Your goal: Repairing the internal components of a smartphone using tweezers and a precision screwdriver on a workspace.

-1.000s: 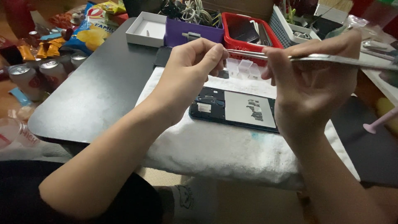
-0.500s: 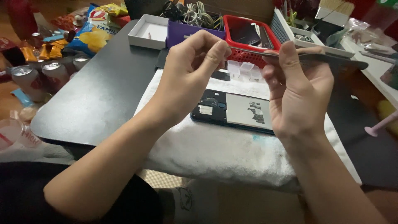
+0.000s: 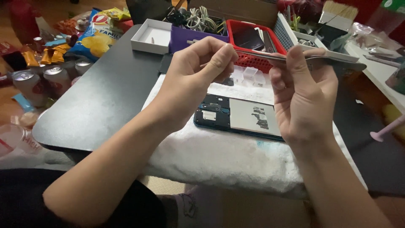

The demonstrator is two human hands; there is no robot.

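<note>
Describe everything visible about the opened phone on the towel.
The phone lies flat, back cover off, on the white towel on the black table. Its frame is teal-blue. The left part shows dark internals with a small white piece; the right part is a pale grey panel with dark smudges. Neither hand touches it: the left hand and right hand, holding tweezers, are raised above it.

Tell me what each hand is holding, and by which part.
The right hand holds metal tweezers around their rear half. The left hand pinches at their tips; whether anything small sits there cannot be told.
</note>
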